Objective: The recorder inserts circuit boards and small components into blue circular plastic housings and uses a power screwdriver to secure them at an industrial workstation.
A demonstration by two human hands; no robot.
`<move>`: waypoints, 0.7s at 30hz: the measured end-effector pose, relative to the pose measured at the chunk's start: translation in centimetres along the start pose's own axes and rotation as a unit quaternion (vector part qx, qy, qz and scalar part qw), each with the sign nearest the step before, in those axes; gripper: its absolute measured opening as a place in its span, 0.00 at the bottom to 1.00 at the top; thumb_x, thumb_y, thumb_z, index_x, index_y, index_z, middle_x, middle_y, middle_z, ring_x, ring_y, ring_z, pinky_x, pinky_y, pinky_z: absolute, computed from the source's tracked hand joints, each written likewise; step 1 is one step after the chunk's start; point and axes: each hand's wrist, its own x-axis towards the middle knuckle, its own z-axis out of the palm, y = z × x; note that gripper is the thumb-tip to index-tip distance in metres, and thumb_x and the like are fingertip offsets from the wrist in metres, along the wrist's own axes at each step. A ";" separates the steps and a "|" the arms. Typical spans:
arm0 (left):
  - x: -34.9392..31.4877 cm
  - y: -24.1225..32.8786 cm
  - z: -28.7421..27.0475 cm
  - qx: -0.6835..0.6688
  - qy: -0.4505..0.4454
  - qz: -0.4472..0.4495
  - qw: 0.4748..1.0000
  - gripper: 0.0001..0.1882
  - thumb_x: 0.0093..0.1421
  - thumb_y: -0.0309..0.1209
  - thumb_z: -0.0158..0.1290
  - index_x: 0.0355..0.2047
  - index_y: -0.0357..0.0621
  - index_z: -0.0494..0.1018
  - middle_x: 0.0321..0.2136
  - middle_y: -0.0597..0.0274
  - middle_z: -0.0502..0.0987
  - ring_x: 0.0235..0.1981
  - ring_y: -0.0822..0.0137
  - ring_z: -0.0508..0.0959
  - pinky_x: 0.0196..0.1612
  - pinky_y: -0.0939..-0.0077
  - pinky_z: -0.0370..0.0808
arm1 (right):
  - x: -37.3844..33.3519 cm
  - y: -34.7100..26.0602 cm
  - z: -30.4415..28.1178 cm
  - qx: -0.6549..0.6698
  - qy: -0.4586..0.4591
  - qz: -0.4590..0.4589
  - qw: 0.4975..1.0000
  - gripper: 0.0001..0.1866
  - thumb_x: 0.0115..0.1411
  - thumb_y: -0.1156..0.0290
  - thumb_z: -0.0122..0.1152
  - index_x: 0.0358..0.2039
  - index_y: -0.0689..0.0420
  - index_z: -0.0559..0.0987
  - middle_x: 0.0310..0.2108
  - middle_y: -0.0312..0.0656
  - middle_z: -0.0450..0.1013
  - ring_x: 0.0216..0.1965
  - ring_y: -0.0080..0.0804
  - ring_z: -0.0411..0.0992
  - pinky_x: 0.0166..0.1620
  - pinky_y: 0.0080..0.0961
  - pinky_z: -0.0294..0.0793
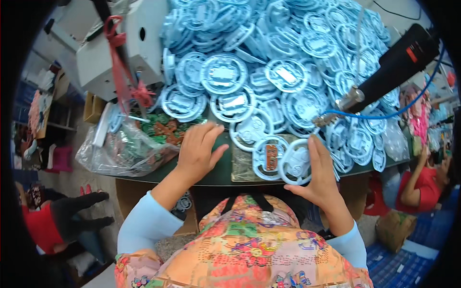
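My right hand (321, 180) curls its thumb and fingers around the edge of a light blue wheel-shaped plastic part (296, 164) near the table's front edge. Just left of that part, touching or slightly under it, lies a similar light blue part (259, 161) with a small brown circuit board (272, 157) in its middle. Both overlap a flat block (240, 168) on the dark table. My left hand (198, 149) is over the table with nothing in it, thumb apart from the fingers. Beside it, a clear plastic bag (115, 156) holds green and brown circuit boards (165, 130).
A large heap of light blue plastic parts (223, 74) covers the table's back. A black tool with a metal tip (398, 67) and blue cable slants in from the right. A grey metal box (139, 48) stands at the left. Other people (418, 189) are at both sides.
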 end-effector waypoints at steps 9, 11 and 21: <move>0.5 6.3 2.9 -0.431 -0.235 -0.345 0.800 0.22 0.63 0.27 0.55 0.54 0.35 0.60 0.25 0.62 0.77 0.17 0.76 0.74 0.18 0.80 0.68 | -0.5 0.4 1.4 0.017 -0.025 -0.007 1.000 0.65 0.31 0.58 0.82 0.67 0.64 0.52 0.64 0.59 0.55 0.63 0.58 0.57 0.62 0.47 0.57; 0.2 6.4 4.2 -0.467 -0.199 -0.357 0.785 0.20 0.63 0.26 0.54 0.53 0.35 0.61 0.25 0.62 0.77 0.18 0.75 0.75 0.18 0.81 0.68 | 0.0 0.2 1.2 0.061 -0.026 -0.024 0.998 0.65 0.31 0.58 0.82 0.67 0.63 0.52 0.65 0.59 0.54 0.63 0.56 0.57 0.63 0.47 0.56; -1.1 6.0 3.0 -0.582 -0.208 -0.413 0.668 0.17 0.68 0.28 0.47 0.55 0.35 0.65 0.27 0.60 0.79 0.20 0.72 0.79 0.21 0.82 0.74 | 3.4 -1.3 3.0 0.099 -0.137 -0.054 0.984 0.64 0.32 0.62 0.82 0.67 0.60 0.53 0.67 0.51 0.53 0.68 0.49 0.52 0.63 0.47 0.53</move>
